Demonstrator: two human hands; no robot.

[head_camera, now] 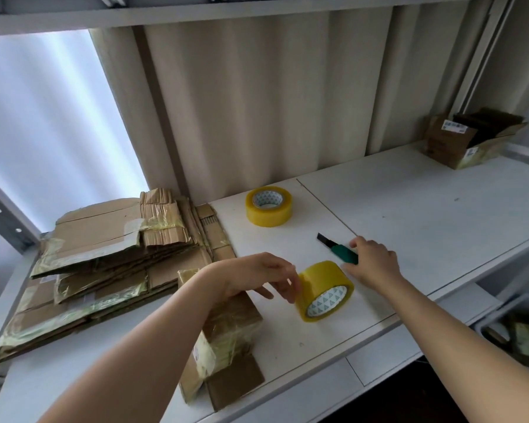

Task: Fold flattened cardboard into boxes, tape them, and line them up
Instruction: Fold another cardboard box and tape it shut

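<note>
Supporting everything, the white table (409,209) carries a stack of flattened cardboard (104,270) left of the near tape roll (326,291). A taped folded box (223,340) lies just beside that roll. Left hand (257,276) pinches the roll's rim; right hand (373,261) grasps the green cutter (342,251) behind it.

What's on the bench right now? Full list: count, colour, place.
tape rolls: 2, yellow; one lying flat at the back, one on edge near the front
utility knife: 1, green handle, black blade out; mid-bench
flattened cardboard stack: 1, brown; left
small taped box: 1, brown; front, under the left forearm
open boxes: brown; far right, count unclear
bench: white
left hand: pinches the on-edge roll
right hand: on the knife handle
</note>
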